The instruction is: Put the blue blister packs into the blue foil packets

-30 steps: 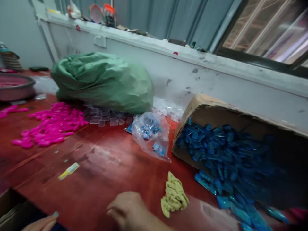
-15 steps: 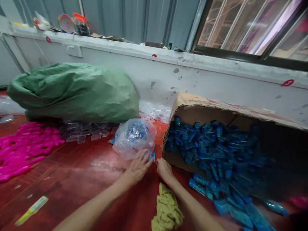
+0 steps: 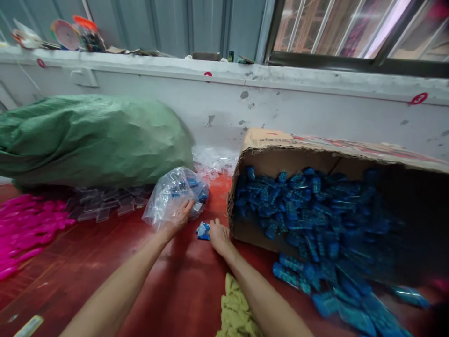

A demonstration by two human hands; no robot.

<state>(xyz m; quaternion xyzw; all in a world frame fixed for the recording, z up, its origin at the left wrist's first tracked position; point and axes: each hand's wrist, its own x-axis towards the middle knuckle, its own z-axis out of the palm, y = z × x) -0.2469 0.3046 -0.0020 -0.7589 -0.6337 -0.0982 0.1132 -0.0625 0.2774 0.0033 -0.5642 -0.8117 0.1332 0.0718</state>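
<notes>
Apparently glossy, the packet [image 3: 203,230] looks blue and whitish.

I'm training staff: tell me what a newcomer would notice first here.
Probably the box on the right, heaped with blue pieces; then the green sack on the left, with pink pieces in front. Mid-picture, the left hand is on a clear bag, the right hand at a blue packet.

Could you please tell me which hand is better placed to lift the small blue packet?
Probably the right hand: it is at the edge of the blue packet, while the left hand is at the clear plastic bag.
</notes>
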